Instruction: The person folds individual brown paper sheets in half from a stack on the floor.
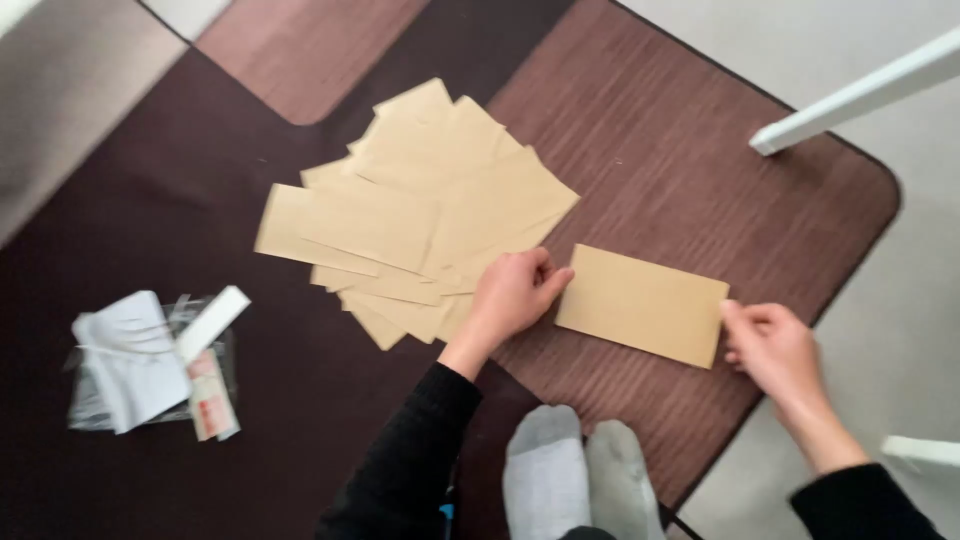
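Envelope: single tan paper envelope (641, 304) lay flat on the lighter brown part of the rug (690, 130), apart from the rest and set slightly askew
Left hand: left hand (512, 294) met the envelope's left short edge — fingers curled, thumb tip touching that edge; whether it pinched the paper or only pressed on it could not be told
Right hand: right hand (772, 347) was at the envelope's right short edge, fingertips closed on the lower right corner in a light pinch
Stack: loose fan of tan envelopes (420, 205) was spread over the rug just left of the single one, overlapping each other; the left hand partly rested over its right edge
Packaging: clear plastic wrapper with white paper sheets (140, 365) lay on the dark part of the rug, well apart to the left, with a white strip and a small red-printed slip on top
Feet: two grey socks (580, 475) showed at the lower edge, between the black sleeves
Surroundings: white furniture leg (860, 95) stood on the pale floor beyond the rug's rounded corner — upper right
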